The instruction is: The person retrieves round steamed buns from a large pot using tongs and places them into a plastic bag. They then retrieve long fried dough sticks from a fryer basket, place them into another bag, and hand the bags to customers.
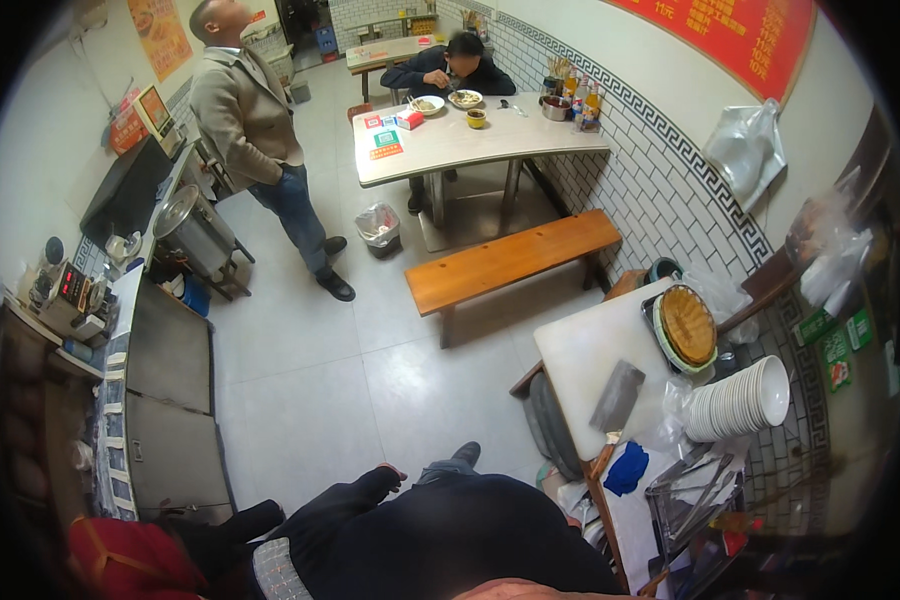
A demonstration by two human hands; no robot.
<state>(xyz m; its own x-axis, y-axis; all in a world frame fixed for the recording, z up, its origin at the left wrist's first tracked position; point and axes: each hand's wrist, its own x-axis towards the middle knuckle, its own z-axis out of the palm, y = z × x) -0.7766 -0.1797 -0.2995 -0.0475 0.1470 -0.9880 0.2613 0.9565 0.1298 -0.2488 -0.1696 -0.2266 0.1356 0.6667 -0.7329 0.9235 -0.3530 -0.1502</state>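
Observation:
At the left side of my dark jacket (450, 532), my left hand (394, 474) hangs low over the floor, only its fingers showing past the sleeve. Whether it holds anything cannot be seen. A sliver of skin at my right side, beside the work table, may be my right hand (573, 520); the rest is hidden. On the table's white cutting board (570, 360) lies a cleaver (618, 396). Behind it, a tray bears round flatbreads (688, 326). White dishes (735, 397) are stacked on their side, near a blue cloth (626, 469) and metal tongs (709, 491).
A wooden bench (510, 259) stands before a dining table (450, 150), where a person (457, 71) eats. Another person (247, 112) stands near a steel pot (195, 229). A lined bin (379, 229) is on the floor. Someone in red (135, 559) is close at lower left, beside steel cabinets (172, 457).

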